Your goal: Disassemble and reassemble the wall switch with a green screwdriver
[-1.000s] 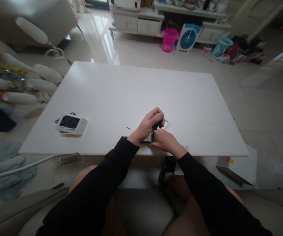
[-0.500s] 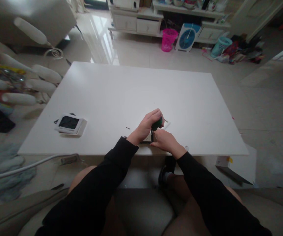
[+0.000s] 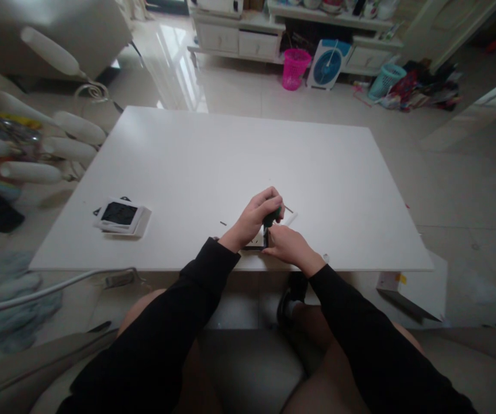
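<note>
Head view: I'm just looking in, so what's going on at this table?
A person's left hand grips a dark green handle over the right part of a pale, black-edged piece, near the table's front edge. The right hand is at that piece's right side; its exact grip is partly hidden. A small dark stick lies left of the hands, and a white stack with a black top sits farther left.

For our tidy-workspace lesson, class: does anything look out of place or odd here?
Yes: a jumbled heap sprawls untidily on the floor beside the teal basket. Also, a small dark strip lies loose on the white table, apart from the left hand.
</note>
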`<control>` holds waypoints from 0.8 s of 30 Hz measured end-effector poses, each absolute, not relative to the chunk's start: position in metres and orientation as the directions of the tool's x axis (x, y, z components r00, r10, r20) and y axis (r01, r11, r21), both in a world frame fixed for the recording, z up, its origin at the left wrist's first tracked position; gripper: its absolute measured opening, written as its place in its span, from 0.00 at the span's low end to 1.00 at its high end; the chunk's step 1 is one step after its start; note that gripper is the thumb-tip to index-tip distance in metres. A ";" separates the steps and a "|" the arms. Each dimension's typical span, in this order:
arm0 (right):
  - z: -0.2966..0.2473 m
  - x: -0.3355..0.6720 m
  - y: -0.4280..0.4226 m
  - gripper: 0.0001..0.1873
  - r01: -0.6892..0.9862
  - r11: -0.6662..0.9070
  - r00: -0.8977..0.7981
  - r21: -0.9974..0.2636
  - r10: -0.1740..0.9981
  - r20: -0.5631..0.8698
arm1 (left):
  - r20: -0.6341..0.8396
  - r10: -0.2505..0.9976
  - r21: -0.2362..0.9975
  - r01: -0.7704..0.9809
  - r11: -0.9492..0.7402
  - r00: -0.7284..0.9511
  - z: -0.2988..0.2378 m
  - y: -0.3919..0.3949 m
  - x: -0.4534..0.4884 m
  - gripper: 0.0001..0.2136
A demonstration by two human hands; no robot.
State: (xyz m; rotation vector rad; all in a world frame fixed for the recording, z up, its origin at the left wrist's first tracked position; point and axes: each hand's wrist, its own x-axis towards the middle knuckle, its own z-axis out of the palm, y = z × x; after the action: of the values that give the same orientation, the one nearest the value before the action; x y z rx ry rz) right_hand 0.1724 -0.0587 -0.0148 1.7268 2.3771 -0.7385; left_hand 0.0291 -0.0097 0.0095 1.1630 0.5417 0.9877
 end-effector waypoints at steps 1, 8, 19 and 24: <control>-0.015 0.172 -0.059 0.24 0.917 0.235 -0.349 -0.321 0.863 -0.364 | 0.124 0.867 0.941 -0.334 0.051 0.482 0.010 -0.009 0.028 0.21; -0.015 0.172 -0.058 0.23 0.918 0.223 -0.341 -0.327 0.866 -0.366 | 0.073 0.874 0.945 -0.313 0.093 0.480 0.014 -0.010 0.030 0.28; -0.017 0.173 -0.059 0.25 0.921 0.240 -0.343 -0.307 0.873 -0.346 | 0.118 0.853 0.948 -0.312 0.055 0.508 0.012 -0.008 0.031 0.26; -0.017 0.173 -0.058 0.26 0.919 0.234 -0.344 -0.316 0.868 -0.359 | 0.070 0.873 0.929 -0.351 0.119 0.482 0.012 -0.009 0.031 0.25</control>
State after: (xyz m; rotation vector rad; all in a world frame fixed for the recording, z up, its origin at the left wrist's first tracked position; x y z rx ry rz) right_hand 0.1732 -0.0584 -0.0172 1.7323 2.3808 -0.7319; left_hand 0.0307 -0.0092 0.0116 1.1128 0.5819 0.9727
